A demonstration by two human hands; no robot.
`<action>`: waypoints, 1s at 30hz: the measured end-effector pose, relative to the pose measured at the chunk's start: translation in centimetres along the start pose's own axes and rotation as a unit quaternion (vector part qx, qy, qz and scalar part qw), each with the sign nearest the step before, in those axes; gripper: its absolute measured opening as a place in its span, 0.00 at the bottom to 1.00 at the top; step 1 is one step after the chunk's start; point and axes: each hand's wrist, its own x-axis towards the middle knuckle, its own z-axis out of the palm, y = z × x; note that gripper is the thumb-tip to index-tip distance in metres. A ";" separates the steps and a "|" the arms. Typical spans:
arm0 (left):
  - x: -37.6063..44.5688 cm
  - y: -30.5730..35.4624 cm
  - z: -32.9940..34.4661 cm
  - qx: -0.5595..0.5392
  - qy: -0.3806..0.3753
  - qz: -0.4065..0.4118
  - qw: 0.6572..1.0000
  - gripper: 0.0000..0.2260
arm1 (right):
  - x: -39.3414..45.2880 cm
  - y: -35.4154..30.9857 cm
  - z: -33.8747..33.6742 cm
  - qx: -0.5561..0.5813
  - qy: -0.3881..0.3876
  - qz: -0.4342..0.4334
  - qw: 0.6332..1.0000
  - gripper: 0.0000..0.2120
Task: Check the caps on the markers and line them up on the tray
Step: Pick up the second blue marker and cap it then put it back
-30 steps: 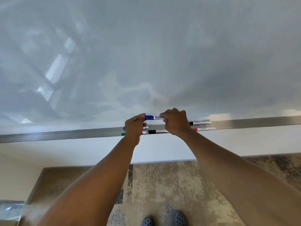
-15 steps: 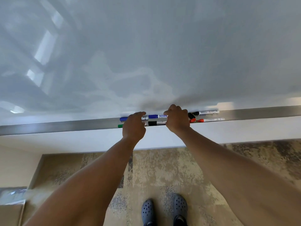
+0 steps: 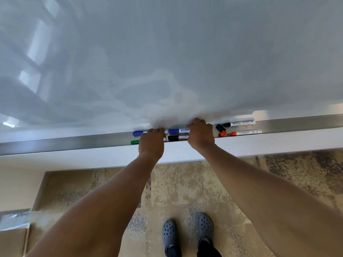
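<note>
A long metal tray (image 3: pixel 74 142) runs under the whiteboard. A capped blue marker (image 3: pixel 178 130) lies on it between my hands. My right hand (image 3: pixel 201 135) curls over that marker's right end. My left hand (image 3: pixel 151 143) rests knuckles-up on the tray, covering the barrels of a second blue marker (image 3: pixel 137 133) and a green marker (image 3: pixel 135 142); what its fingers grip is hidden. A capped black marker (image 3: pixel 175 138) lies in front. To the right lie an uncapped black marker (image 3: pixel 240 124), an uncapped red marker (image 3: pixel 245 133), a loose black cap (image 3: pixel 220 127) and a loose red cap (image 3: pixel 222 134).
The whiteboard (image 3: pixel 167 62) fills the upper view right behind the tray. Below is a white wall strip, then patterned carpet (image 3: pixel 176 191) with my two shoes (image 3: pixel 187 234). A box edge (image 3: pixel 13 236) shows at the lower left.
Both hands have brought the blue marker down from above the tray onto it, in line with the other blue marker. The camera has tilted down.
</note>
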 end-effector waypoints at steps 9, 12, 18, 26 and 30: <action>0.4 -0.7 0.7 0.025 0.013 0.014 1.000 0.21 | 0.1 0.0 0.9 0.030 -0.009 -0.020 0.999 0.19; 0.3 -0.9 0.9 0.026 0.017 0.013 0.999 0.20 | 0.1 -0.1 1.0 0.044 -0.014 -0.025 0.999 0.20; 0.3 -1.1 1.0 0.008 0.024 0.001 1.000 0.17 | -0.1 -0.1 1.5 0.054 -0.014 -0.033 0.998 0.19; 0.1 -1.3 1.1 -0.025 0.032 -0.020 0.999 0.18 | -0.2 0.3 1.8 0.056 -0.002 -0.038 0.998 0.19; 0.0 -1.3 1.2 -0.072 0.029 -0.046 0.996 0.20 | -0.2 -0.1 2.1 0.078 0.005 -0.035 0.996 0.19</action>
